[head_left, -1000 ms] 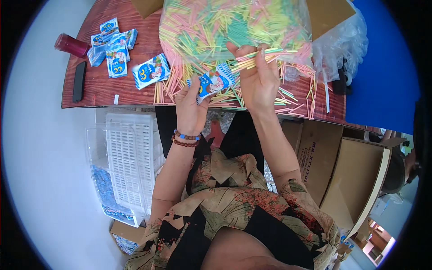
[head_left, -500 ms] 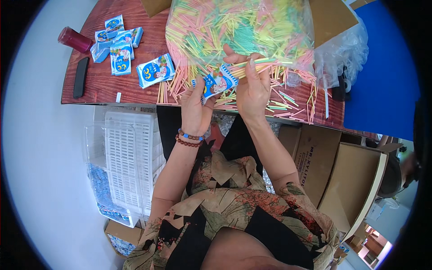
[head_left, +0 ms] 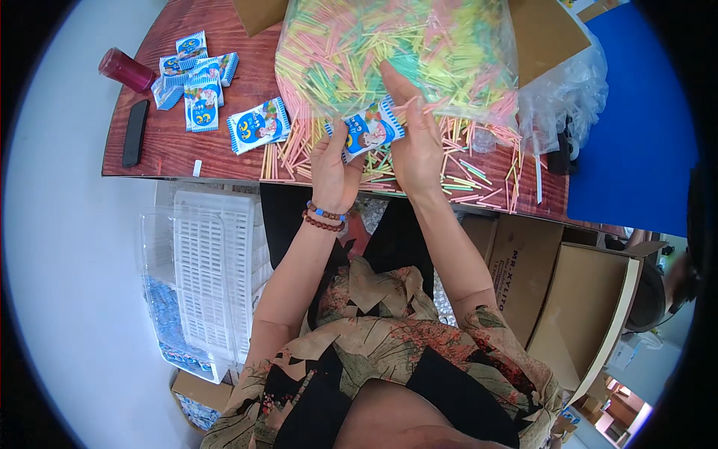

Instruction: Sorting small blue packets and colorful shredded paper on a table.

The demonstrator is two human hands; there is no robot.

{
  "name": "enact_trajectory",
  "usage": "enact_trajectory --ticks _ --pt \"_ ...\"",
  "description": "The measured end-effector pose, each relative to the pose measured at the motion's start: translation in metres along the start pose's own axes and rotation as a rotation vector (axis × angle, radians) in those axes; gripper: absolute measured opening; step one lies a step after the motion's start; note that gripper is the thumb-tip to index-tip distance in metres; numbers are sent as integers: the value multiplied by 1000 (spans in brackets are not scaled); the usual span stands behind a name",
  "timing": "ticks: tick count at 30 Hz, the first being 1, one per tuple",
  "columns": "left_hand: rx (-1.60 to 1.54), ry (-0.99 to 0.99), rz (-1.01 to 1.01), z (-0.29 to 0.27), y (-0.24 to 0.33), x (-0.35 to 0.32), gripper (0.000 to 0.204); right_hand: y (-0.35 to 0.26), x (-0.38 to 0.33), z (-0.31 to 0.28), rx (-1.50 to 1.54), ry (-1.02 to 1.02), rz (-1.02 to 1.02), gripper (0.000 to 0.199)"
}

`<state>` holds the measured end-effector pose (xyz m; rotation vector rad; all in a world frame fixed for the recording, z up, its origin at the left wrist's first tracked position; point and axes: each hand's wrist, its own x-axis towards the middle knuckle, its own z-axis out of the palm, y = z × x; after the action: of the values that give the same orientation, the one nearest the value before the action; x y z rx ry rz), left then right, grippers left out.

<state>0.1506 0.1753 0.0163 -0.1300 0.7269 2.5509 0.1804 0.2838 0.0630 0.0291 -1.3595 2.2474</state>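
The left hand (head_left: 336, 170) pinches the left end of a small, pillow-shaped, blue-and-white printed packet (head_left: 372, 133), thumb on top. The packet lies between the two hands, slightly tilted, its right end up against the right hand (head_left: 419, 153). The right hand is partly curled, its forefinger extended forward; a thin pink stick (head_left: 430, 102) shows at its fingers. Whether these fingers grip the packet, the stick or both cannot be told.

Directly beyond both hands stands a large clear plastic bag (head_left: 404, 52) filled with thin pink, yellow and green sticks. Loose sticks (head_left: 283, 159) of the same colours lie below and to either side of the hands, on a reddish-brown wood-grained table (head_left: 168, 153).

Just left of the left hand lies a short stack of blue-and-white packets (head_left: 259, 126), overlapping some loose sticks. Farther left is a heap of similar packets (head_left: 202, 101), and beyond it a dark red translucent cup (head_left: 126, 69). A black oblong object (head_left: 134, 133) rests well left of the left hand.

To the right of the right hand sits a crumpled clear plastic bag (head_left: 561, 97). Below and left of the left hand, beside the person, is a white slatted plastic crate (head_left: 217, 269).
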Motion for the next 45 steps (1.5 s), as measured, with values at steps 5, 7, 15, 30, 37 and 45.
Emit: enact_trajectory --ticks 5,7,15,30,37,45 --pt "-42 -41 -15 -4 0 6 22 1 2 3 -65 -14 5 56" --pt "-88 -58 -40 -5 -3 8 25 4 2 4 -166 -48 22 58" --pt "-157 -111 -82 -12 -1 7 35 -4 5 4 -458 -169 99 60" --pt "-334 -157 -67 -27 10 10 40 -5 2 -2 -467 21 260 52" --pt "-249 -176 19 -24 20 4 38 3 2 19 -821 -85 116 37" --pt "-127 -36 154 -23 52 -4 24 9 22 51 -779 -255 183 24"
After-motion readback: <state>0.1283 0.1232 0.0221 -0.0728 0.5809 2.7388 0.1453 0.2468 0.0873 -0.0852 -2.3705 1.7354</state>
